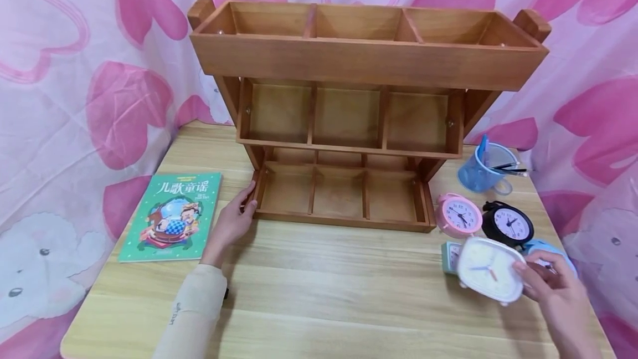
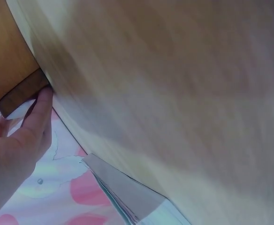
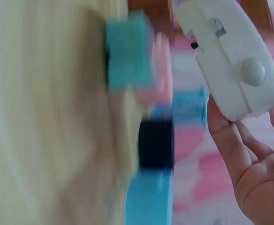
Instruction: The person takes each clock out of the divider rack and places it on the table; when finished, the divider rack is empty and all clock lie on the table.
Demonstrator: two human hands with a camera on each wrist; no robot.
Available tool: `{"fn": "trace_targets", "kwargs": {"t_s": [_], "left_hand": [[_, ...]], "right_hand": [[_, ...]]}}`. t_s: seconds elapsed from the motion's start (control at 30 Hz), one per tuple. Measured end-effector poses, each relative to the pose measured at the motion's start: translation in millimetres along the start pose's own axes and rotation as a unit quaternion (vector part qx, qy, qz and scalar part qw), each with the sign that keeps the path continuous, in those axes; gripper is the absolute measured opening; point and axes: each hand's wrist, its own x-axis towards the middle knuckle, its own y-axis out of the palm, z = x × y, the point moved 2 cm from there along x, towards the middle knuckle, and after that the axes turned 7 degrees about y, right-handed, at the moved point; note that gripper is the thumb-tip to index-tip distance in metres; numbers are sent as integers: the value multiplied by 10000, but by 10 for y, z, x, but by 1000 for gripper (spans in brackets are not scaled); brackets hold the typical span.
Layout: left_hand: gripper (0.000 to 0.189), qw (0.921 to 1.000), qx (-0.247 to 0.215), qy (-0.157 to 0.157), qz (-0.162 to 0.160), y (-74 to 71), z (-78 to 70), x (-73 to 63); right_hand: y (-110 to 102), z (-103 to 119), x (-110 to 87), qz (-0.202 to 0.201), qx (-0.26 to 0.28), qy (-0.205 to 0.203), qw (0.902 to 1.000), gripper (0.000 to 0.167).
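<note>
My right hand [image 1: 560, 292] grips a white alarm clock [image 1: 490, 269] by its right edge, raised above the table, dial up toward the head camera. In the right wrist view the white clock's [image 3: 235, 61] casing shows a round knob, with fingers and thumb at one end. Beside it stand a small green clock [image 1: 450, 258], a pink alarm clock [image 1: 459, 216], a black alarm clock [image 1: 509, 224] and a light blue one [image 1: 548, 248], partly hidden. My left hand [image 1: 233, 225] holds the front left corner of the wooden three-tier shelf [image 1: 344, 220], thumb and fingers on either side of it.
A green picture book [image 1: 171, 218] lies on the wooden table [image 1: 344, 292], left of the shelf. A blue mesh pen cup [image 1: 480, 173] with pens stands behind the clocks. Pink patterned fabric [image 1: 50, 98] hangs around the table. The shelf's tiers are divided into compartments.
</note>
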Motion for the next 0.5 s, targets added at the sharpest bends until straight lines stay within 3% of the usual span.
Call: {"fn": "trace_targets", "kwargs": {"t_s": [0.13, 0.23, 0.33, 0.5], "left_hand": [[54, 10000, -51, 26, -12, -12, -3, -9], [54, 10000, -53, 21, 9, -12, 3, -11], [55, 10000, -44, 16, 7, -11, 0, -13], [54, 10000, -53, -37, 47, -6, -11, -8]], "right_hand": [[-415, -120, -51, -251, -194, 425, 9986, 26], [-618, -201, -56, -444, -722, 957, 9918, 23], [-711, -278, -26, -549, -1178, 1370, 9820, 20], [-740, -395, 30, -485, -1194, 1380, 9820, 22]]}}
